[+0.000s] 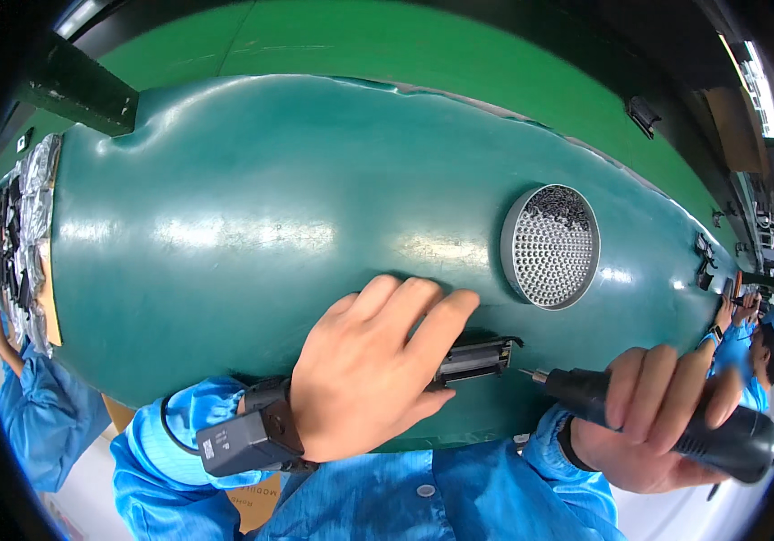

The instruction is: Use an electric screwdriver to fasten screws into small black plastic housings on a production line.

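Observation:
My left hand [373, 370] is closed over one end of a small black rectangular part [479, 359] on the green mat, its thumb along the near side. The hand hides much of that part; its right end shows slots and a short projecting tab. My right hand [653, 410] is wrapped round a black electric screwdriver [576, 393], held nearly level. The thin bit points left, and its tip is just right of the black part, apart from it. Beyond the screwdriver sits a round metal dish [596, 261] with a dimpled floor and small dark screws heaped at its far side.
The green mat [225, 180] covers the table. A dark post [89, 90] stands at its far left corner. Plastic-wrapped black parts [31, 216] lie along the left edge. Co-workers in blue sit at the left [40, 410] and right [755, 352]; dark items [704, 261] lie near the right one.

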Tool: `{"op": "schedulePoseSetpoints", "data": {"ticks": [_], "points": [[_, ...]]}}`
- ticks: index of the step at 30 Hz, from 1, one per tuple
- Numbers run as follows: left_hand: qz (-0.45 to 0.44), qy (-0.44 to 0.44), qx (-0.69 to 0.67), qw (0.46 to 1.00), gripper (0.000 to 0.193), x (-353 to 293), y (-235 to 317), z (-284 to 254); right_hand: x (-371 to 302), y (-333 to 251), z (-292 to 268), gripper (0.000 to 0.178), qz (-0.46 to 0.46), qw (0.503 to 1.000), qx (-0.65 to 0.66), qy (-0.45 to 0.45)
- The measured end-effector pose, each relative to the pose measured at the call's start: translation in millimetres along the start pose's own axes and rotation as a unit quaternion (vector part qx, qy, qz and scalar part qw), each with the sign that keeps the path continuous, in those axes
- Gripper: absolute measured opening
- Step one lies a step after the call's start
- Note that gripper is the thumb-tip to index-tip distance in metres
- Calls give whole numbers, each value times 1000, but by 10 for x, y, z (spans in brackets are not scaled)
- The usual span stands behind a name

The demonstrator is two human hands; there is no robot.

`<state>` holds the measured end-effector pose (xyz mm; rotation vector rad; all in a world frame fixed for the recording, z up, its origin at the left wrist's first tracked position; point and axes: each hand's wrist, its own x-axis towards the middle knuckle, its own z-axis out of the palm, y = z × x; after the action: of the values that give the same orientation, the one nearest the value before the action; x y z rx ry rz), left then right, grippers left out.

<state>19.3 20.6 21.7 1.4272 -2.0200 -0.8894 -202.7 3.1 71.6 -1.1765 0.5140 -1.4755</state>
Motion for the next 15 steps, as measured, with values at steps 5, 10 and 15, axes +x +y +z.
{"op": "schedulePoseSetpoints", "data": {"ticks": [5,10,15], "points": [[43,-26,-29,998,56,-13,-129,20,24,218,130,47,36,997,-10,-62],[30,-20,-35,999,48,6,-149,38,-53,327,309,50,31,998,-31,-38],[23,-11,-26,999,48,-30,-167,49,-97,512,328,57,-29,999,-31,-21]]}}
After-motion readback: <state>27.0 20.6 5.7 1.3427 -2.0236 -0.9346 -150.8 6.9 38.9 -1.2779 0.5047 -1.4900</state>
